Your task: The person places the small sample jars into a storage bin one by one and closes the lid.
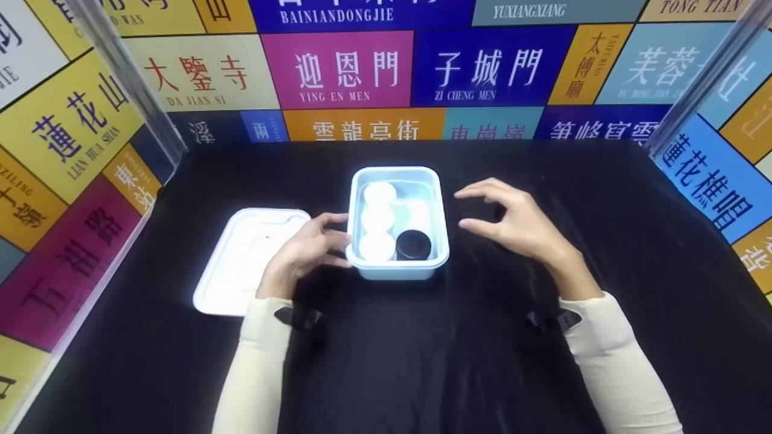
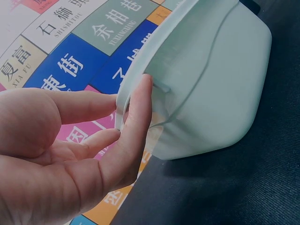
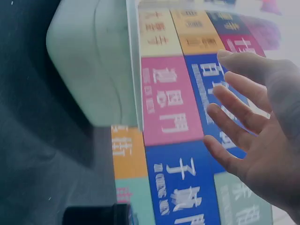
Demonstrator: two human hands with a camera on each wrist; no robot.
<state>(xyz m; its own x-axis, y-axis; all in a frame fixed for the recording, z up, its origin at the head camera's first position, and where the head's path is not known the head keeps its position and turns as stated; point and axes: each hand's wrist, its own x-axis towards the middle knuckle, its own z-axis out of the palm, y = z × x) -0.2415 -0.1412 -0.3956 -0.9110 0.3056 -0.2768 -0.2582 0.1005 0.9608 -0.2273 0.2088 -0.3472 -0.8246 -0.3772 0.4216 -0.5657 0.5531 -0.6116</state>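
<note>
A light blue-green plastic food container (image 1: 400,272) stands uncovered on the black cloth. Inside it, three white round-topped items (image 1: 378,218) line up along the left side, and a black round-topped item (image 1: 414,245) sits at the near right corner. A paler white item (image 1: 417,214) behind the black one is washed out by glare. My left hand (image 1: 309,246) holds the container's left rim, its fingertips at the edge in the left wrist view. To the right of the container, my right hand (image 1: 512,218) hovers with fingers apart and holds nothing.
A white rectangular lid (image 1: 232,265) lies flat at the left, partly behind my left hand and wrist. Panels with coloured sign prints (image 1: 338,69) enclose the back and both sides. Transparent corner posts (image 1: 129,78) rise at the back corners. Each wrist wears a dark strap.
</note>
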